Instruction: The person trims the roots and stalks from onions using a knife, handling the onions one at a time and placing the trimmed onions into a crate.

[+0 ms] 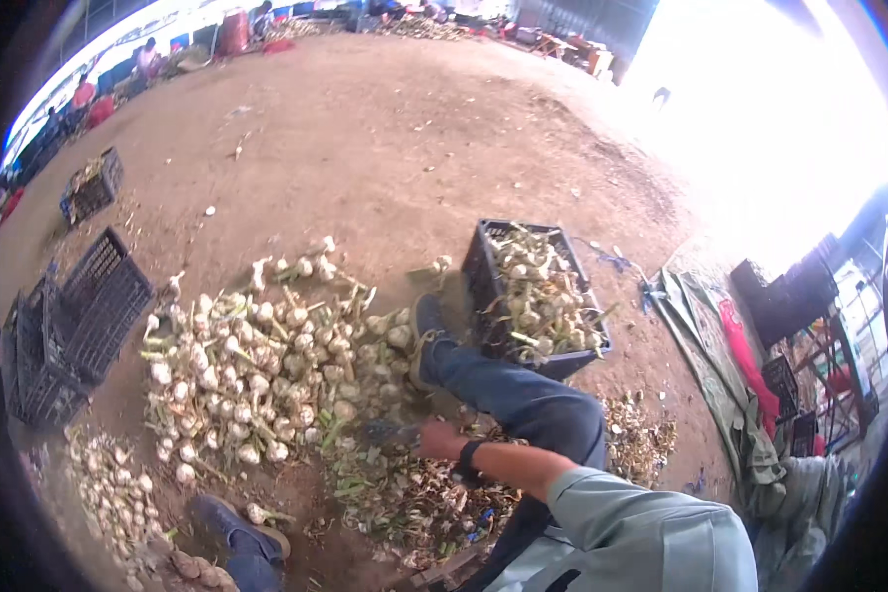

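My right hand [440,442], with a dark band on its wrist, grips a dark, blurred hand tool [388,431] over leaf and stem scraps [399,496]. What seems to be my left hand [194,570], in a dirty glove, is partly cut off at the bottom edge near the left shoe; its grip is unclear. A large pile of garlic bulbs [244,370] with stems lies left of the tool. One bulb with its stem [263,513] rests by the left shoe. Trimmed-looking bulbs [115,488] form a smaller heap at the lower left.
A black plastic crate [481,259] full of stemmed garlic stands beyond my right knee. Stacked crates [92,318] lean at the left; another filled crate [92,194] is farther off. A green tarp [710,362] lies at the right. People [146,61] sit in the far background.
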The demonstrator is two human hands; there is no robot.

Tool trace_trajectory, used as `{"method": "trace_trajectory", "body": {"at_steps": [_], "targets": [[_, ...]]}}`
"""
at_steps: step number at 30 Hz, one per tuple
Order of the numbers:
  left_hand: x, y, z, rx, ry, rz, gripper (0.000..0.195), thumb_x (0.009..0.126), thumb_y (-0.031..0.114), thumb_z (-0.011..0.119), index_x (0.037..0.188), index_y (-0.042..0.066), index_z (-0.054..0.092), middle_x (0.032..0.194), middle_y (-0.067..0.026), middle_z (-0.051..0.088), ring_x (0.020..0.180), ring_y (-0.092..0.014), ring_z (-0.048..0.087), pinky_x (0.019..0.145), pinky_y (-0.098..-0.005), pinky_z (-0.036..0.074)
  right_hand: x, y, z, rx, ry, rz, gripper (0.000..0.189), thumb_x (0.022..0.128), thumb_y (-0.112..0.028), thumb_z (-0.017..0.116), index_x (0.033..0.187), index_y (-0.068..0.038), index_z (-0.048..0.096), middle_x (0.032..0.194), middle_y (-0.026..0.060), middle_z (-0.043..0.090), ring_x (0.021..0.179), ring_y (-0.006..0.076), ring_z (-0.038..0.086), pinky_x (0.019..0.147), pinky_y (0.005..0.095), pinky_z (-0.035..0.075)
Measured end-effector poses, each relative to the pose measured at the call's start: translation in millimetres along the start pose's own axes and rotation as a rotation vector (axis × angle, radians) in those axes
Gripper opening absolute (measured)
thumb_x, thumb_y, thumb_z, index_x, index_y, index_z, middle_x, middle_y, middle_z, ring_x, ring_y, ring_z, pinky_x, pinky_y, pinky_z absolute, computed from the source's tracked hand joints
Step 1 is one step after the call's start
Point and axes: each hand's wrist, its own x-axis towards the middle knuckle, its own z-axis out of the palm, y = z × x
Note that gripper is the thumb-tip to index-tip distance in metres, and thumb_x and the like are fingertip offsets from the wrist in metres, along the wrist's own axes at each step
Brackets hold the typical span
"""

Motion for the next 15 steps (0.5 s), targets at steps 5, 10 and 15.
{"method": "trace_trajectory", "body": {"at_steps": [5, 10, 15], "targets": [[-5.0, -36.1, -6.9, 0.352, 0.115, -0.066, 0.056, 0.091, 0.035, 0.061, 0.128, -0.006, 0.053, 0.112, -0.016, 0.063, 0.09, -0.022, 0.061, 0.077, -0.0343, 0.053, -56.4, -64.1, 12.7, 0.877, 0.05, -0.195, 0.052, 0.085, -0.052, 0.065, 0.093, -0.001, 0.07, 0.075, 0.0117, 0.063, 0.065, 0.0217, 0.058, 0.058, 0.0427, 0.045], [-16.6, -88.5, -4.0, 1.649, -0.821, 0.222, 0.051, 0.09, 0.01, 0.064, 0.139, 0.003, 0.05, 0.115, -0.0132, 0.068, 0.089, -0.014, 0.066, 0.075, -0.0214, 0.053, -152.5, -123.7, -52.9, 0.957, 0.044, -0.493, 0.043, 0.1, -0.04, 0.052, 0.116, -0.001, 0.062, 0.07, 0.0047, 0.055, 0.067, 0.0221, 0.057, 0.067, 0.0413, 0.048], [-35.6, -122.8, -32.4, 1.41, -0.612, -0.087, 0.085, 0.065, 0.005, 0.087, 0.136, -0.004, 0.041, 0.121, -0.0148, 0.058, 0.11, -0.024, 0.061, 0.096, -0.0373, 0.051, -215.5, -176.6, -107.8, 1.081, 0.227, -0.647, 0.047, 0.104, -0.045, 0.038, 0.113, -0.006, 0.063, 0.063, 0.0008, 0.05, 0.053, 0.0123, 0.043, 0.048, 0.0318, 0.036]]}}
